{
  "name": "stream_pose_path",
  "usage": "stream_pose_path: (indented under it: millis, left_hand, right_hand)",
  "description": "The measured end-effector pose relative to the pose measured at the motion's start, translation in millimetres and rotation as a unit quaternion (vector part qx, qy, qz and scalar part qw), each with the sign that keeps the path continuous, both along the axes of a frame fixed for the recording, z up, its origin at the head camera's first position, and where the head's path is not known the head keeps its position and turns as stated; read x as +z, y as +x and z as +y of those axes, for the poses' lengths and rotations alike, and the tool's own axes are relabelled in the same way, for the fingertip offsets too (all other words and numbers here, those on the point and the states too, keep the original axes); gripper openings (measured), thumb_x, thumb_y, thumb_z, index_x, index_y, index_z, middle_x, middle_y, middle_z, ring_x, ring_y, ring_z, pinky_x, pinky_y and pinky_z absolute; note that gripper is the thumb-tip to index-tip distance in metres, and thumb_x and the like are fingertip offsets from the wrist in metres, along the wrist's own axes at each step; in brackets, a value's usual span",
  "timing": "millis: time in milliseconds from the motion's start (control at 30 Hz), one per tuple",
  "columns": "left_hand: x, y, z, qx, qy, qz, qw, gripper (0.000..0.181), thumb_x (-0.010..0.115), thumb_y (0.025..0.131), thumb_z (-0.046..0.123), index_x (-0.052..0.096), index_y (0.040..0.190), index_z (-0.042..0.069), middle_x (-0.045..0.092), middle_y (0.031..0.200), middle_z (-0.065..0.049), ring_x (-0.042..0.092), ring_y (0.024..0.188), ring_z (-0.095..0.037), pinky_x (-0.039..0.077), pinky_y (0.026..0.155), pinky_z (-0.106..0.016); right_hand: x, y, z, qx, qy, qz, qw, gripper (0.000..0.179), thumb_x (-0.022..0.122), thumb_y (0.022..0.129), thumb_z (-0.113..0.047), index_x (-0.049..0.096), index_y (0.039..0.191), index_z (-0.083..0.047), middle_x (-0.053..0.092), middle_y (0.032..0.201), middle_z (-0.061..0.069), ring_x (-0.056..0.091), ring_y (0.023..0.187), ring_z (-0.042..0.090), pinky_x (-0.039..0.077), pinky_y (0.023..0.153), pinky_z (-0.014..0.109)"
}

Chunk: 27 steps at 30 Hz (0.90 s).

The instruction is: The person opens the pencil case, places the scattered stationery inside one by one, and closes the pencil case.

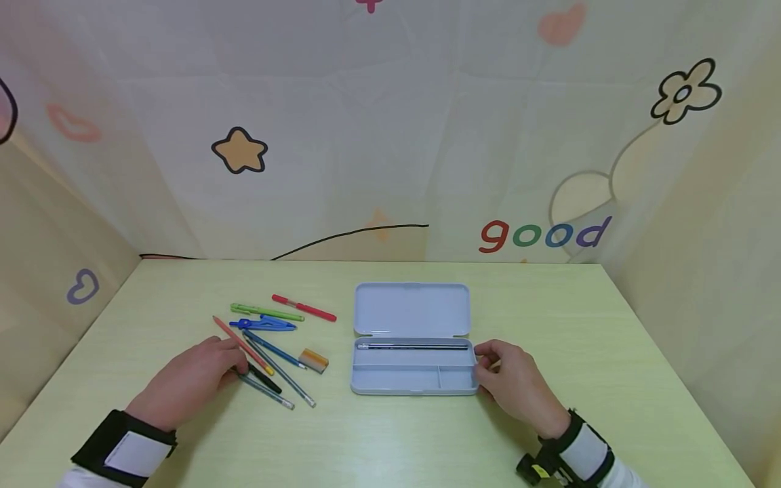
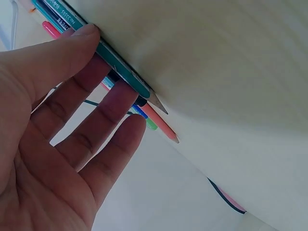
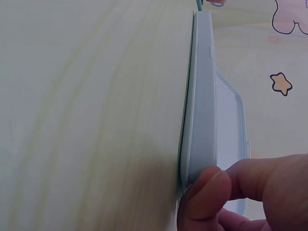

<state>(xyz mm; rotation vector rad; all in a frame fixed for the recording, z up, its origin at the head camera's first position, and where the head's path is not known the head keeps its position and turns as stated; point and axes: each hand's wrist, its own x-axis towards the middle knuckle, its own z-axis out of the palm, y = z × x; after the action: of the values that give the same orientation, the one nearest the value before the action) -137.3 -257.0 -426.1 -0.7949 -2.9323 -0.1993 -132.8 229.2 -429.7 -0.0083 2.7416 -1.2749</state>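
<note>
My left hand (image 1: pixel 198 376) is at the near left of a loose group of writing things. Its thumb and fingers pinch a sharpened teal pencil (image 2: pixel 122 72) in the left wrist view. A black pen (image 1: pixel 265 378) lies right beside that pencil, and a salmon pencil (image 1: pixel 244 346) crosses just beyond the fingers. My right hand (image 1: pixel 518 386) grips the right end of a pale blue pencil case (image 1: pixel 396 391), thumb and fingers at its corner in the right wrist view. The case stands open, its lid (image 1: pixel 412 308) tipped back, with a dark slim pencil (image 1: pixel 411 346) in the long back compartment.
A green pen (image 1: pixel 266 312), a red pen (image 1: pixel 311 312), blue compasses (image 1: pixel 265 324), a blue pencil (image 1: pixel 277 350), another pencil (image 1: pixel 287 378) and an orange-and-grey eraser (image 1: pixel 314 360) lie left of the case. A printed curtain (image 1: pixel 366 135) hangs behind the table (image 1: pixel 396 447).
</note>
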Motion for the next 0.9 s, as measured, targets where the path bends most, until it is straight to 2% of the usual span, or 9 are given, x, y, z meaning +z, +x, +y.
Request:
stream_pose_path:
  millis: [900]
  left_hand:
    - [1.6, 5.8, -2.2, 0.003, -0.014, -0.002, 0.9999, 0.022, 0.088, 0.086, 0.009, 0.073, 0.091, 0.024, 0.068, 0.097, 0.01, 0.062, 0.092, -0.017, 0.057, 0.082, -0.046]
  right_hand:
    - [1.4, 0.0, 1.5, 0.002, -0.009, -0.001, 1.0, 0.028, 0.063, 0.096, 0.002, 0.066, 0.123, 0.006, 0.061, 0.089, 0.008, 0.059, 0.061, 0.018, 0.052, 0.053, 0.028]
